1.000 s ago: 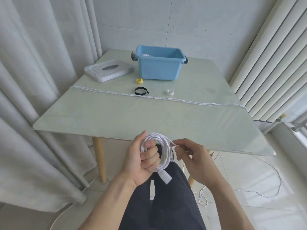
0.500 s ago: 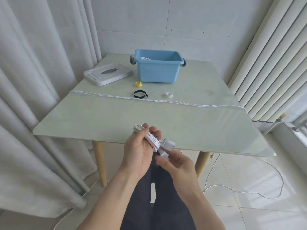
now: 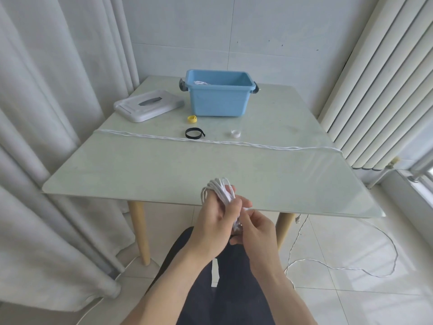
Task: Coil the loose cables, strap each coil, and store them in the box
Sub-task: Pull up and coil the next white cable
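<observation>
Head view: my left hand (image 3: 212, 221) grips the white cable coil (image 3: 220, 192) over the table's near edge; right hand (image 3: 251, 227) pinches its lower end. Light, springy loops — I'd hold across all strands for strapping.

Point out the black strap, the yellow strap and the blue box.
black strap (image 3: 193, 133), head view, on the front of its loop.
yellow strap (image 3: 192, 119), head view, on the middle of the small roll.
blue box (image 3: 218, 102), head view, on its front wall.
</observation>
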